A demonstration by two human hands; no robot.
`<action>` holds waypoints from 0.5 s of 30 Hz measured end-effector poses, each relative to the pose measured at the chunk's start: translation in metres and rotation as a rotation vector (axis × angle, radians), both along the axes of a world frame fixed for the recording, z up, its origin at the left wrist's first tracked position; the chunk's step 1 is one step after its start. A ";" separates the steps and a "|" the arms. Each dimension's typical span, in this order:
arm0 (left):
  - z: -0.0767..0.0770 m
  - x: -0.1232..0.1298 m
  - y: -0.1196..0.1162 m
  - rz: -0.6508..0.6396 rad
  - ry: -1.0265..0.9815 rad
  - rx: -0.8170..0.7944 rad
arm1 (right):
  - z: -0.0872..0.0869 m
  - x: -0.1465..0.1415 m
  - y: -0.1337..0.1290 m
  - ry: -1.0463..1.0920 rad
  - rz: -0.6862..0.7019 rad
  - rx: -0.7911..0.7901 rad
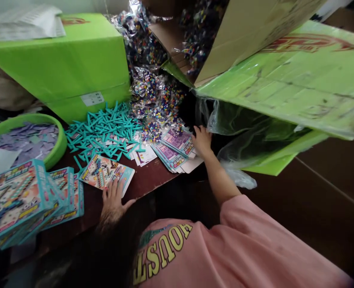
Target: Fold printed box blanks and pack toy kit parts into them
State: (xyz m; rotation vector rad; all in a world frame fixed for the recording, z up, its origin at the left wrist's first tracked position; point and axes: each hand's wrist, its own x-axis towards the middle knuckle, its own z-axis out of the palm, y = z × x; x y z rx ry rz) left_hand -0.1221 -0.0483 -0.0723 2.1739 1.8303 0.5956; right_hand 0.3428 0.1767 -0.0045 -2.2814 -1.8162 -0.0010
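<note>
My left hand point(113, 200) lies with its fingers spread on the lower edge of a flat printed box point(106, 172), blue and cream with a toy picture. At the table's right end, my right hand point(203, 141) rests beside a fanned pile of purple printed cards point(177, 146), its fingers apart and touching the pile's right edge. Small white printed sheets point(145, 155) lie between the box and the cards. Behind them spreads a heap of turquoise plastic sticks point(105, 128). Clear bags of multicoloured beads point(157, 96) are piled behind the cards.
Several filled toy boxes point(15, 200) stand stacked at left, before a green basin point(63, 140) of purple packets. A large green carton point(89, 60) stands at the back left. An open green carton point(285, 84) with clear plastic lining point(240, 152) juts out at right, beside the table point(147, 176).
</note>
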 end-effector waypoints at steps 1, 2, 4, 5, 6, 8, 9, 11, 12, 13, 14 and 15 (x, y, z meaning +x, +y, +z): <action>0.010 0.015 0.006 -0.008 -0.096 -0.028 | -0.001 0.002 -0.006 0.029 0.014 0.049; 0.019 0.033 0.013 -0.023 -0.230 -0.062 | -0.002 -0.004 -0.015 0.068 0.030 0.117; 0.031 0.071 0.030 -0.030 -0.611 -0.171 | -0.005 -0.036 -0.041 0.166 0.124 0.249; 0.032 0.090 0.040 -0.018 -0.854 -0.252 | -0.008 -0.059 -0.057 0.219 0.221 0.292; 0.031 0.106 0.050 0.018 -1.121 -0.349 | -0.012 -0.085 -0.072 0.282 0.372 0.296; 0.021 0.131 0.068 0.195 -1.549 -0.470 | -0.022 -0.132 -0.094 0.395 0.769 0.161; 0.014 0.138 0.075 0.310 -1.669 -0.483 | -0.027 -0.150 -0.096 0.428 0.873 0.089; 0.000 0.142 0.085 0.513 -1.739 -0.472 | -0.034 -0.169 -0.081 0.426 0.859 0.052; -0.005 0.141 0.087 0.574 -1.723 -0.475 | -0.036 -0.170 -0.064 0.396 0.774 0.056; -0.010 0.139 0.087 0.613 -1.699 -0.492 | -0.035 -0.167 -0.044 0.354 0.676 0.056; -0.012 0.136 0.086 0.641 -1.684 -0.512 | -0.033 -0.161 -0.024 0.318 0.600 0.035; -0.014 0.134 0.084 0.641 -1.675 -0.531 | -0.029 -0.154 -0.005 0.297 0.552 0.005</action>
